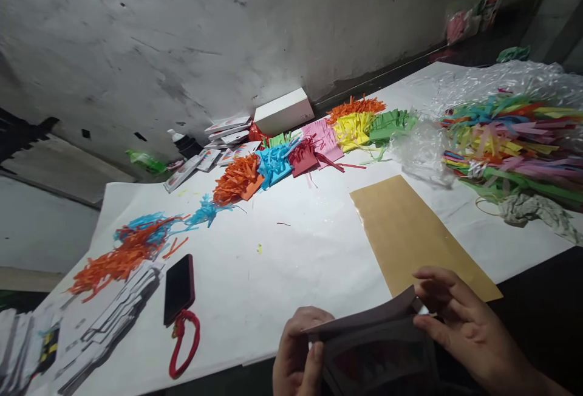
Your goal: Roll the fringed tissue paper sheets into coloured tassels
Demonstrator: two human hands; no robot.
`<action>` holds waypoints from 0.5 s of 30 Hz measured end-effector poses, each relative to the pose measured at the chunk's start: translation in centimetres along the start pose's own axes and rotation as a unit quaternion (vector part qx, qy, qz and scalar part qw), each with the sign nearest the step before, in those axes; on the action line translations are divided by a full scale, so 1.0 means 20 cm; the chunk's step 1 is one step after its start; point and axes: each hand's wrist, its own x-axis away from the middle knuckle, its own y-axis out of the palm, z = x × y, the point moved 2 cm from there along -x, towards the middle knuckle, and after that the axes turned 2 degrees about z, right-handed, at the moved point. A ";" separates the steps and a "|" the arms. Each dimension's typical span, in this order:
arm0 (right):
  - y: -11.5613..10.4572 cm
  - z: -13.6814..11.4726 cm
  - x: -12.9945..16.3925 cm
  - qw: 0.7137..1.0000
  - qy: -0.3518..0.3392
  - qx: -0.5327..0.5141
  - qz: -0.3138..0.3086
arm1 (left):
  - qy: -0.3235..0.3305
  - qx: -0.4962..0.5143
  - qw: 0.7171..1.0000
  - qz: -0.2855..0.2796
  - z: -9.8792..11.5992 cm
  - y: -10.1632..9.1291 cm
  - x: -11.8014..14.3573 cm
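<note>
At the table's near edge, my left hand pinches one end of a dark grey, folded sheet, thumb in front and fingers behind. My right hand grips the opposite end between thumb and fingers, beside a small white tab. The sheet's upper edge bends up towards the right, and its front face is in deep shadow with faint darker shapes on it. Whether it is an envelope or an opened-out box, I cannot tell. Just beyond my right hand lies a flat tan paper sheet.
Bundles of cut paper strips, orange, blue and yellow, line the back. Multicoloured strips lie in clear plastic at right. A phone with a red strap, stacked white folded papers and loose orange shreds occupy the left.
</note>
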 end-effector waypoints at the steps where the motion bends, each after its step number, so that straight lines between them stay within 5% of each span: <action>1: 0.00 0.00 -0.01 1.000 0.005 0.005 0.001 | -0.014 0.004 1.000 0.001 0.00 0.01 0.00; 9: -0.01 -0.04 -0.12 0.987 -0.018 0.032 -0.154 | -0.022 0.034 0.997 -0.072 -0.03 0.06 -0.02; 15: 0.02 -0.02 -0.13 0.991 -0.022 0.015 -0.129 | -0.020 -0.097 0.974 -0.205 0.00 -0.06 -0.09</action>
